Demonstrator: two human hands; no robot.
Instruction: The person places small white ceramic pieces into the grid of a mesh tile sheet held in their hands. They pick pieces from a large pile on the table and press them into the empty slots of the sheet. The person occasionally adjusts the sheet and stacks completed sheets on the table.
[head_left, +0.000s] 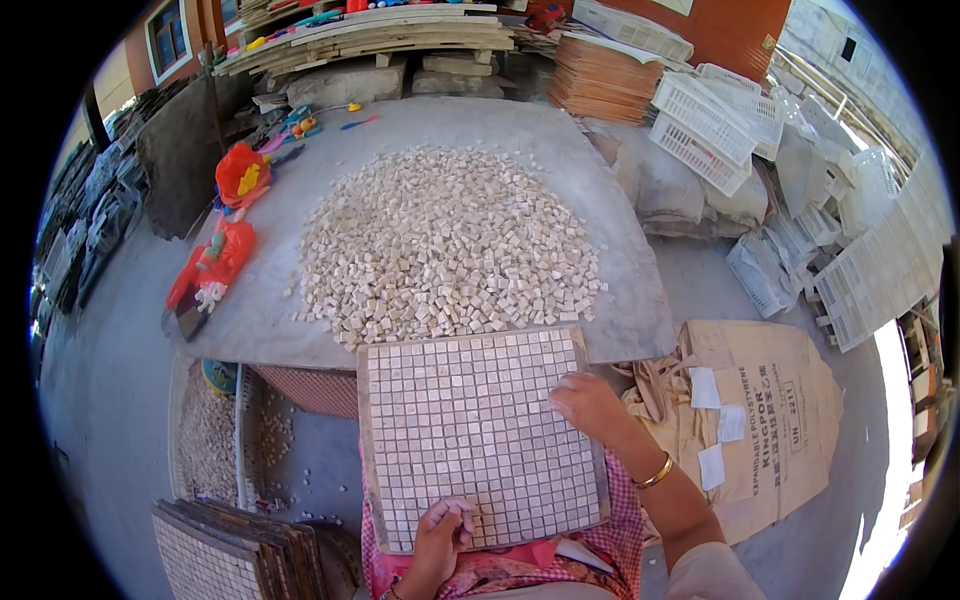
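Stone table (pixel 610 300) carries heaped loose tiles (pixel 445 240). Tile board (pixel 480 430) rests on lap at its near edge. Left hand (pixel 440 535) apparently pinches one tile; right hand (pixel 590 405) lies flat, fingers spread.

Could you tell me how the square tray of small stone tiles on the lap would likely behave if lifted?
The tile tray would probably stay stiff, given its flat framed edges. Filled with stone cubes, it likely feels heavy. Tilted, the loose-looking tiles might slide out.
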